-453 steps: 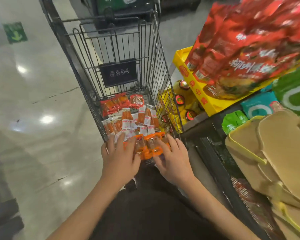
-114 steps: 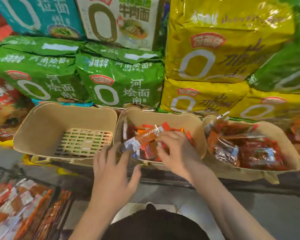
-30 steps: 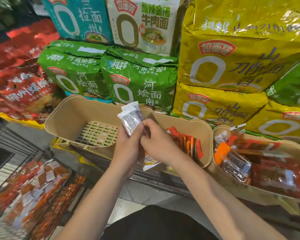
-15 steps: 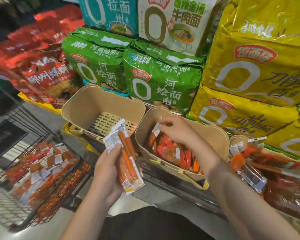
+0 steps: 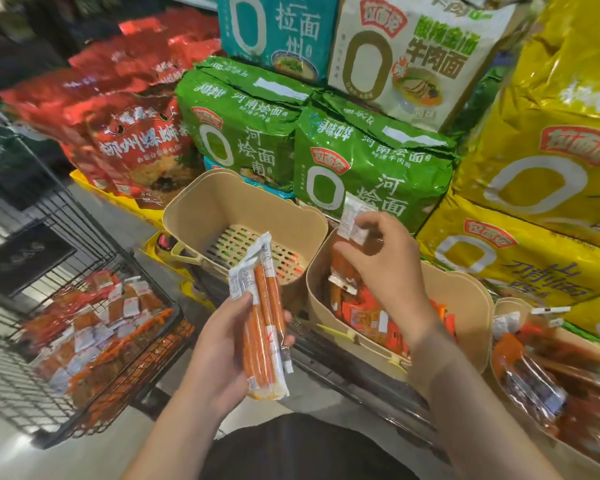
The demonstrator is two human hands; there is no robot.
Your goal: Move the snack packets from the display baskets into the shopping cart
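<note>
1. The left hand (image 5: 219, 348) is gripping a bunch of long orange snack packets (image 5: 262, 318), thumb on top and fingers (image 5: 286, 341) curling round from below, holding them nearly upright in front of the baskets.
2. At the near left, the shopping cart (image 5: 94, 237) is holding a heap of red and orange packets (image 5: 94, 334) with white labels.
3. The right hand (image 5: 385, 258) is hovering over the middle basket (image 5: 465, 306), pinching the white end of one packet (image 5: 352, 223) between thumb and fingertips, the packet hanging down toward the orange packets (image 5: 368, 317) lying in that basket.
4. At the near right, a third basket (image 5: 510, 306) is showing red packets (image 5: 551, 375).
5. Just left of the middle basket, the left basket (image 5: 201, 209) is showing its bare slotted floor.
6. Beyond the baskets, green noodle bags (image 5: 371, 168), yellow bags (image 5: 541, 174) and red bags (image 5: 132, 140) are standing stacked.
</note>
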